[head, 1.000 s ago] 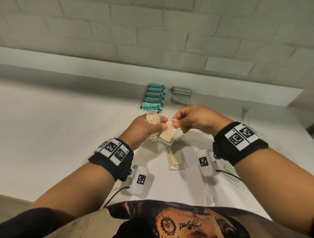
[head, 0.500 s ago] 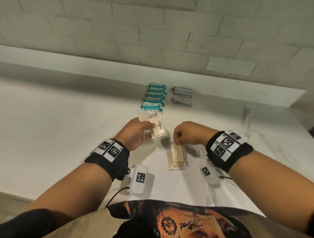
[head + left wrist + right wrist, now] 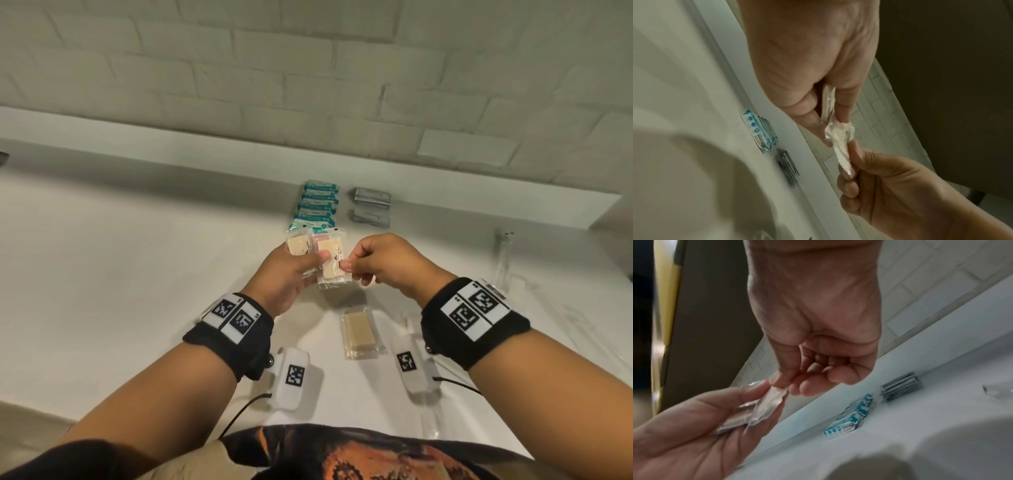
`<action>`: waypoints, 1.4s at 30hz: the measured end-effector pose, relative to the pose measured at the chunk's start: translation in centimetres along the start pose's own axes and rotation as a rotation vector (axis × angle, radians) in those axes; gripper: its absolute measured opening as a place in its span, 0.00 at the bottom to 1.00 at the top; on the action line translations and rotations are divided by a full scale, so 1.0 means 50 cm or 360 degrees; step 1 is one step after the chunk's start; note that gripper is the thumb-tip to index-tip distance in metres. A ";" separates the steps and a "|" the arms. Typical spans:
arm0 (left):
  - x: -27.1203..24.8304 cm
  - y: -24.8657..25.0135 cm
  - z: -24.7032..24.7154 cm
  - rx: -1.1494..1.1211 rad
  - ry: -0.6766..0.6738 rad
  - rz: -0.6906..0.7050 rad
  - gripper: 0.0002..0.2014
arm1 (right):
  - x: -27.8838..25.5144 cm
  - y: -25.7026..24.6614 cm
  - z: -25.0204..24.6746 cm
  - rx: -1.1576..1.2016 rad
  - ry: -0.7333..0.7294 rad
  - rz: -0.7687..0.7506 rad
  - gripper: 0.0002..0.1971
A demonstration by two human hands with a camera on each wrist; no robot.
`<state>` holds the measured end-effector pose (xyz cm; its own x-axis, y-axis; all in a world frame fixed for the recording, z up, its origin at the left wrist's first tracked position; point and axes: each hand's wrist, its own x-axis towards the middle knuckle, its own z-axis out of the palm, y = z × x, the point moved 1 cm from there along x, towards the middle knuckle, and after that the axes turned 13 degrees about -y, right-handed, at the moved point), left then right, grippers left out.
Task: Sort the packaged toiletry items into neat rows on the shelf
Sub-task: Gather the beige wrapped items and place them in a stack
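Beige packets are gripped in the left hand; another is pinched against them by the right hand. Gathering seems underway; next, the packet on the shelf probably needs collecting

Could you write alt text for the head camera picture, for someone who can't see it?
Two hands hold clear packets of beige bars above a white shelf: the left hand grips them, the right hand pinches one edge. Behind lie a teal packet row and grey packets.
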<state>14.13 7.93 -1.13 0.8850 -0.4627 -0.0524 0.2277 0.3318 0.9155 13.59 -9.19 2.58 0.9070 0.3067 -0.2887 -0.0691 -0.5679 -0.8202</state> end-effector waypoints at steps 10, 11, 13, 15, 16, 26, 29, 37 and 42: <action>0.001 -0.007 -0.016 -0.0097 0.0114 -0.0561 0.22 | -0.007 -0.004 -0.015 -0.0156 0.0246 -0.0326 0.11; -0.001 -0.009 -0.016 -0.0140 0.0060 -0.0587 0.22 | -0.009 -0.005 -0.014 -0.0299 0.0269 -0.0399 0.10; -0.003 -0.008 -0.011 -0.0262 0.0006 -0.0490 0.16 | -0.010 -0.006 -0.010 -0.0629 0.0272 -0.0516 0.05; 0.001 -0.008 -0.009 -0.0251 -0.0008 -0.0345 0.15 | -0.006 0.001 -0.006 -0.0839 0.0251 -0.0545 0.05; 0.003 -0.007 -0.007 -0.0182 -0.0007 -0.0297 0.16 | -0.003 0.006 -0.007 -0.0814 0.0255 -0.0536 0.06; 0.009 -0.008 0.009 0.0369 0.0033 -0.0158 0.17 | -0.003 -0.016 -0.035 -0.0151 0.0033 -0.0044 0.04; 0.004 -0.013 0.005 0.0368 -0.0029 -0.0191 0.14 | -0.002 -0.012 -0.045 -0.0237 -0.0014 -0.0054 0.03; -0.002 -0.016 -0.016 0.0131 0.0011 -0.0236 0.10 | 0.000 0.013 -0.036 -0.0845 -0.0151 0.0169 0.04; 0.011 -0.022 -0.029 -0.0196 0.0040 -0.0400 0.38 | 0.011 0.051 0.014 -0.1117 -0.0384 0.0340 0.09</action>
<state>14.95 8.52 -2.73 0.8038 -0.5232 -0.2831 0.4877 0.3072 0.8172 13.64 -9.95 -0.02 0.7822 0.2482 -0.5715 0.1202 -0.9601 -0.2525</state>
